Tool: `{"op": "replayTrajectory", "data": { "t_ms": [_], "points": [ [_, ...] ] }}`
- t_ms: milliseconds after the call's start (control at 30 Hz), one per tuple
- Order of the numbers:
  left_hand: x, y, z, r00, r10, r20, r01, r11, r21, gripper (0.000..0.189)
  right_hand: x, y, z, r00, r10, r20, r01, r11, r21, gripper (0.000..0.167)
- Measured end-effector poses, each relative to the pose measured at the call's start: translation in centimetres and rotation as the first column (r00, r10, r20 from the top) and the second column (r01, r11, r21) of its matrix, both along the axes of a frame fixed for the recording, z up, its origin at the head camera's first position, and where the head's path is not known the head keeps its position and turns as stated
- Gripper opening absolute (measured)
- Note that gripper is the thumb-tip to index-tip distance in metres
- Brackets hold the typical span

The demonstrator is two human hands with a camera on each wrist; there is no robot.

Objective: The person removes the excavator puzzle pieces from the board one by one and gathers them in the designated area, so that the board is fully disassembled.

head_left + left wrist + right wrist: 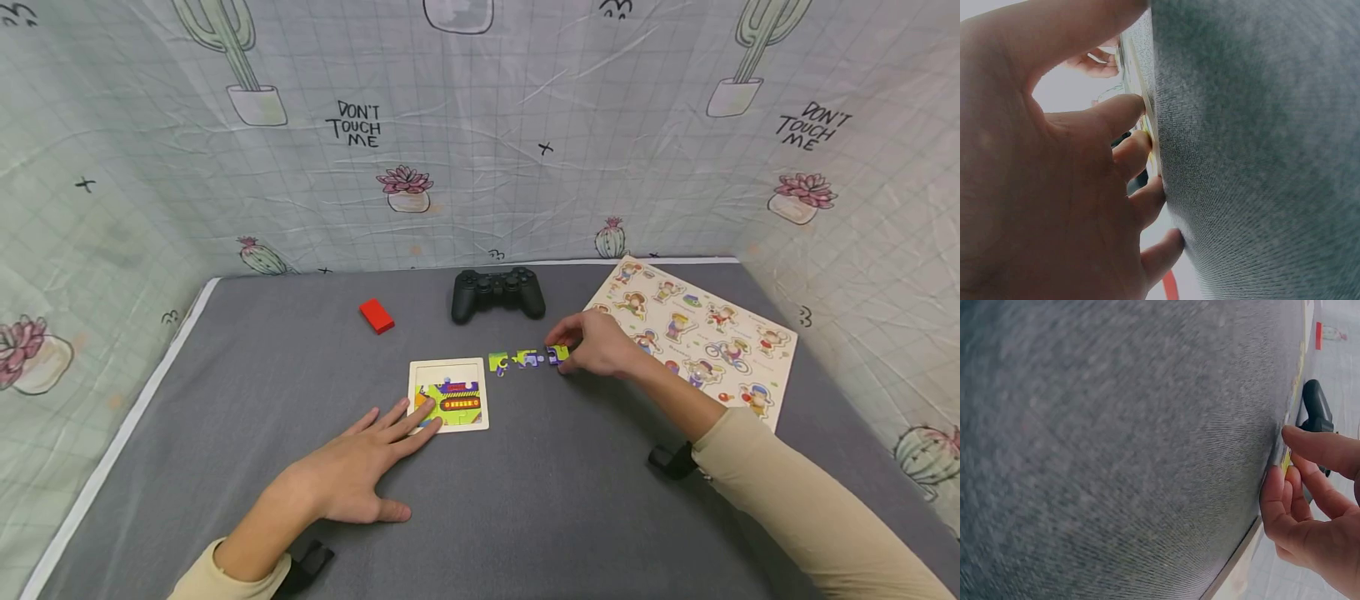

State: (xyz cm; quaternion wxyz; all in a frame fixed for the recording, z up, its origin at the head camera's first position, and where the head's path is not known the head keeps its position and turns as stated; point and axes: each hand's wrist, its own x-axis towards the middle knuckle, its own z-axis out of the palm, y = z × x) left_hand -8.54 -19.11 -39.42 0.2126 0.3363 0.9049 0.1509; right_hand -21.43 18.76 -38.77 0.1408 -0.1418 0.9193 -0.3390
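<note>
head view alone shows puzzle picture (pixel 461 403); left hand (pixel 352 473) spread touching tray (pixel 431 371), right hand (pixel 602 342) pinching piece (pixel 557 355)

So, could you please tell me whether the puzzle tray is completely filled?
No, the tray has a bare strip along its far side, and loose puzzle pieces lie beside it.

Puzzle piece (pixel 557 355) in the right grip (pixel 600 344): yellow-green and purple, matching two loose pieces (pixel 529 359) to its left. Puzzle tray (pixel 485 400) under the left grip (pixel 356 471): pale rim, multicoloured picture. Beyond both grips, the block (pixel 377 317) is red, the controller (pixel 498 293) black. Board (pixel 697 340) beside the right grip: cream, multicoloured figures.
</note>
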Motion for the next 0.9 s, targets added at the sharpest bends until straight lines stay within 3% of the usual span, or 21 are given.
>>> {"op": "replayTrajectory", "data": {
  "t_ms": [400, 900],
  "points": [
    [0.01, -0.01, -0.08, 1.000, -0.002, -0.003, 0.002, 1.000, -0.002, 0.102, -0.24, -0.18, -0.38, 0.999, 0.036, -0.010, -0.036, 0.997, 0.068, 0.038],
    [0.06, -0.03, -0.10, 1.000, 0.000, -0.015, 0.000, 1.000, 0.000, 0.102, -0.72, -0.13, -0.11, 0.998, 0.059, 0.034, -0.061, 0.997, 0.050, 0.037]
  ]
}}
